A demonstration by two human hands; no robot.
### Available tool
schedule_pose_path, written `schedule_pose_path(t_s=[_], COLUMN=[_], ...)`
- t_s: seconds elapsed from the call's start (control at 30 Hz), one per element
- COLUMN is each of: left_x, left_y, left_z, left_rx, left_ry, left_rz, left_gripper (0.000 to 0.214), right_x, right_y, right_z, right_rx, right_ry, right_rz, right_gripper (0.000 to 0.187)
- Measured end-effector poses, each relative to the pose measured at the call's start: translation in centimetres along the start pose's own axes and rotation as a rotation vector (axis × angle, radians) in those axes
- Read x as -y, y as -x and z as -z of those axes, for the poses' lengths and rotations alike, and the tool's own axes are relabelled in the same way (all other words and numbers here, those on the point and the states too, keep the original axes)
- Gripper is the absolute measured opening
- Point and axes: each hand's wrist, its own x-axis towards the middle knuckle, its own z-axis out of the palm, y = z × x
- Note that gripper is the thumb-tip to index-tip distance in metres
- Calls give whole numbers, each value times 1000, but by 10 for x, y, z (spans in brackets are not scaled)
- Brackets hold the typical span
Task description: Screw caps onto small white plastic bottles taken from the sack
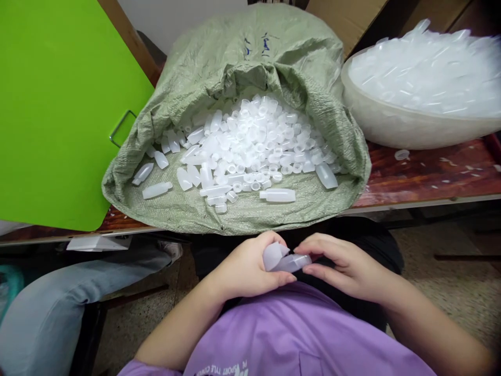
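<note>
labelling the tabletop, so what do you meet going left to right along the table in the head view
green board → sack → basin

One camera, worn on the person's head, faces forward and steeply down, sitting close above the left grip [250, 269] and right grip [344, 266] at the lap, with the bench [430, 177] and sack [242, 214] just beyond, filling the upper frame.
</note>
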Motion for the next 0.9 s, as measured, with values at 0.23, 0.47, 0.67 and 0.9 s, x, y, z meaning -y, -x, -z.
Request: schedule_pose_path(t_s=[0.23, 0.47, 0.67, 0.9], left_x=[5, 21, 31, 55], left_y=[7, -7, -16, -46], left_z=[-14, -28, -32, -27], left_rx=[-45, -28, 2, -194], left_ry=[-147, -525, -795, -747], left_rz=[-46, -153, -214, -248], left_gripper=[20, 31, 37, 39], right_x=[-1, -17, -27, -8], right_y=[-1, -8, -19, -16], right_z=[-20, -39, -43, -8], right_rx=[106, 21, -10, -8], right_ry=[-196, -516, -462, 190], right_rz=[-230, -394, -441, -363], right_gripper=[21, 24, 23, 25])
